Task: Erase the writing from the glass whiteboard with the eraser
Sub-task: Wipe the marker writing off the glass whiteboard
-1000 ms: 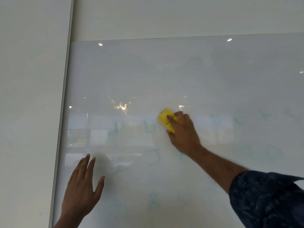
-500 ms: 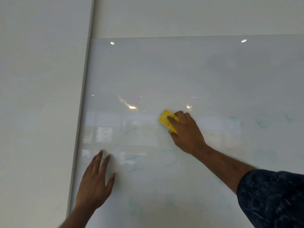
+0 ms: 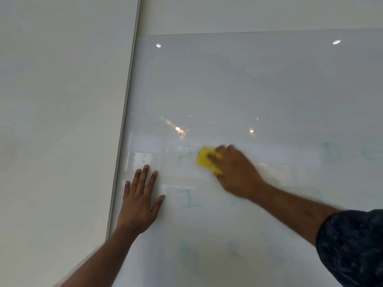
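Note:
A glass whiteboard (image 3: 248,83) fills most of the view and carries faint green letters. A yellow eraser (image 3: 204,158) is pressed flat on the glass under my right hand (image 3: 236,172), just right of a faint letter A (image 3: 185,153). My left hand (image 3: 139,200) rests flat on the glass near the board's left edge, fingers spread, holding nothing. A green letter I (image 3: 189,198) sits just right of that hand. More pale letters show at the far right (image 3: 331,151) and along the bottom (image 3: 188,255). My right hand is motion-blurred.
A metal frame strip (image 3: 126,121) runs down the board's left side, with a plain white wall panel (image 3: 62,121) beyond it. Ceiling lights and a window reflect in the glass. White wall runs above the board's top edge.
My right hand has slid the eraser leftwards along the top row; the B it passed no longer shows. The view has turned left. My left hand stays flat on the glass.

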Demonstrator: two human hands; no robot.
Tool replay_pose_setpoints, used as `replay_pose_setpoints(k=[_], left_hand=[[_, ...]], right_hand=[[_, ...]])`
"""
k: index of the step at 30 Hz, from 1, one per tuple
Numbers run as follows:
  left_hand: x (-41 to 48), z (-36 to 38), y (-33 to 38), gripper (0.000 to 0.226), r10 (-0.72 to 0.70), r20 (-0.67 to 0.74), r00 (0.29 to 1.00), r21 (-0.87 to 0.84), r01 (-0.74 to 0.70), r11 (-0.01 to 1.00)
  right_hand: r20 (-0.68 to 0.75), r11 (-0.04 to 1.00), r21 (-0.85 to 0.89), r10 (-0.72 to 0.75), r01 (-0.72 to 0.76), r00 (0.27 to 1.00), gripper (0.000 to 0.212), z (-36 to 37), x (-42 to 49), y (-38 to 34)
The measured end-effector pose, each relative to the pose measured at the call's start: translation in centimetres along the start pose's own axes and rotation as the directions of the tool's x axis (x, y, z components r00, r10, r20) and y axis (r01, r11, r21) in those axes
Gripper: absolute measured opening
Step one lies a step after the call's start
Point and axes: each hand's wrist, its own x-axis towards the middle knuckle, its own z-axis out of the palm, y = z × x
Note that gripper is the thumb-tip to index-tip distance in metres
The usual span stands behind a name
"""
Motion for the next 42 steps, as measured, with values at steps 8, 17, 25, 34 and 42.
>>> replay_pose_setpoints(k=[8,17,25,34,42], left_hand=[[-0.2,0.2,-0.5,0.072,0.013,-0.008,1.000,0.009,-0.013,1.000],[-0.2,0.3,-0.7,0.072,0.029,-0.011,1.000,0.030,-0.029,0.999],[-0.4,0.0,0.1,0.065,0.183,-0.004,0.983,0.067,-0.182,0.981],[-0.7,0.1,0.2,0.064,0.142,0.009,0.990,-0.002,-0.142,0.990],[-0.8,0.4,0.1,0.063,0.144,-0.007,0.990,-0.012,-0.144,0.989]], right_hand=[[0.040,0.987,-0.034,-0.154,0.155,0.987,0.050,-2.0,4.3,1.7],[0.035,0.989,0.034,-0.146,0.145,0.989,0.049,0.9,5.4,-4.5],[-0.079,0.995,-0.019,0.099,-0.101,0.992,0.043,-0.4,9.8,-1.8],[0.070,0.967,0.005,-0.255,0.255,0.964,0.041,1.1,6.1,-4.7],[-0.003,0.995,0.081,-0.062,0.062,0.998,0.048,2.2,4.2,-7.2]])
